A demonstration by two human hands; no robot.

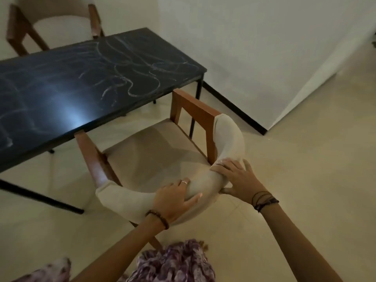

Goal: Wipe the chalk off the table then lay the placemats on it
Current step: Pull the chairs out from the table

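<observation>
A pale tiled floor (295,159) fills most of the view, meeting a white wall (254,37) with a dark skirting strip along its foot. A long black table (61,88) on thin dark metal legs stands across the upper left, one short end close to the wall. Its top is covered in white chalk (130,78) loops and smears, thickest toward the end by the wall, with a bright patch of reflected light near the closer edge.

A chair (154,151) with wooden arms, a beige seat and a curved padded backrest stands just in front of the table's long side, its arms reaching the table edge. A second chair (55,23) of the same kind stands at the far side, top left.

Both hands grip the curved backrest of the near chair. The left hand (175,198), with a ring and a beaded bracelet, wraps over the padding with its fingers curled round it. The right hand (236,178), with dark cords at the wrist, clasps the backrest just beside it, fingers on top and thumb underneath.

Purple patterned clothing (173,263) shows at the bottom edge.
</observation>
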